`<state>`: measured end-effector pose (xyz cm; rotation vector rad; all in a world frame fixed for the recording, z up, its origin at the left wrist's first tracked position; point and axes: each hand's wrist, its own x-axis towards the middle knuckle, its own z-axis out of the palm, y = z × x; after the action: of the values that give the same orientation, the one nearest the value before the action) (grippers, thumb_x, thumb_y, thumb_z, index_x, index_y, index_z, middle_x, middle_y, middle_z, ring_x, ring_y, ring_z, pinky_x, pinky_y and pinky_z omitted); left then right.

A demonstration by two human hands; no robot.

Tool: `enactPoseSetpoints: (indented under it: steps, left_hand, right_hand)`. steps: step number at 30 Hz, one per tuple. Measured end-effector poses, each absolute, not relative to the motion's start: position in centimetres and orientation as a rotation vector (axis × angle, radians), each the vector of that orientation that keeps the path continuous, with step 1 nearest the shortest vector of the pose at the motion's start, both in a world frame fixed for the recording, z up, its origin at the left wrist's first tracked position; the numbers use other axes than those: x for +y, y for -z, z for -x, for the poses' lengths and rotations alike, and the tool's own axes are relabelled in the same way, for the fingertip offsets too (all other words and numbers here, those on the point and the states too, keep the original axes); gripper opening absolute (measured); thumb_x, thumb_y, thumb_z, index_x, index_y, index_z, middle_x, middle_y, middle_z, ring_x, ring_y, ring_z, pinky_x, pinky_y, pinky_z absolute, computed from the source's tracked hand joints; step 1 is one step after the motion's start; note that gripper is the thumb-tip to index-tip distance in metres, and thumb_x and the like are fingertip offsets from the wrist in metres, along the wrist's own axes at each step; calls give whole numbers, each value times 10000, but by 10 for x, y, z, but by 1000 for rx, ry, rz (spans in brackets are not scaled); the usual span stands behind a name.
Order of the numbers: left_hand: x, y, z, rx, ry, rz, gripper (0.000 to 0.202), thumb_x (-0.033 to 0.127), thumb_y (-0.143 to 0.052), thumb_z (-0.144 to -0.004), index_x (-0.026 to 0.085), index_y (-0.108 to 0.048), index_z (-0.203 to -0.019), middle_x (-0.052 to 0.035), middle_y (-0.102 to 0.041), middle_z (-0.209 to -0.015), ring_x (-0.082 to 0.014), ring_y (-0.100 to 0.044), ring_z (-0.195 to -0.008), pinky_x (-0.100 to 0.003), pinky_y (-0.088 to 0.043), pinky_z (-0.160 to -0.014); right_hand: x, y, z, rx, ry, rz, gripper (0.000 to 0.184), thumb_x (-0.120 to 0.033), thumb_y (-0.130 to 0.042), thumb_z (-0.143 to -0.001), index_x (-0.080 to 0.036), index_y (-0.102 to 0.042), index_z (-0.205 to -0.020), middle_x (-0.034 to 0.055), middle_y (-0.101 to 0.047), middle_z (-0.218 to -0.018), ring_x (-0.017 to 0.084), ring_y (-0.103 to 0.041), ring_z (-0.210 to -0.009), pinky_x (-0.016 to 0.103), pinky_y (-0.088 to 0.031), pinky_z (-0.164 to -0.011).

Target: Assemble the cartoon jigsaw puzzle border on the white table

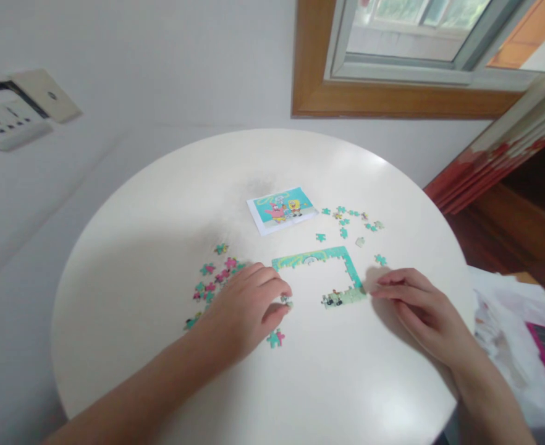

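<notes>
Our left hand (257, 298) pinches a pale jigsaw piece (288, 303); our right hand (423, 308), grip unclear, could nudge the turquoise frame (335, 254) apart.

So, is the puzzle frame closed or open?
Open: the puzzle frame has a gap along its near edge, beside the left hand.

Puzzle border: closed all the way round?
No, the border has a gap along its near side, where the bare table shows.

round white table (328, 383) | partial puzzle border (353, 270) | loose pieces (230, 262) left and right | picture card (282, 210) beyond
</notes>
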<state>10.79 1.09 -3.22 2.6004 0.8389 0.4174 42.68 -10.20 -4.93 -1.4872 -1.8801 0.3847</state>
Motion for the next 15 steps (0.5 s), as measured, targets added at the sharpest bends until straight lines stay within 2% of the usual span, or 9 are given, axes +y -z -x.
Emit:
enactPoseSetpoints:
  steps: [5, 15]
  left_hand:
    - [0, 37, -130, 733, -489, -2542, 77, 179, -650, -893, 212, -663, -961, -44, -679, -941, -219, -600, -932, -385, -468, -877]
    - [-2, 42, -144, 746, -588, -2533, 152, 150, -686, -878, 199, -656, -1019, -42, -696, -983, -229, -607, -960, -380, -474, -878]
  right_hand:
    - [-102, 48, -426, -1886, -395, 1486, 301, -148, -527, -899, -285, -755, -1038, 91, -652, -1103, 250, -627, -1081, 410, -548, -909]
    - [-102, 49, -427, -1931, -437, 1441, 370, -62, -507, -884, -289, -714, -1091, 75, -599, -1127, 222, -588, -1108, 359, -512, -895]
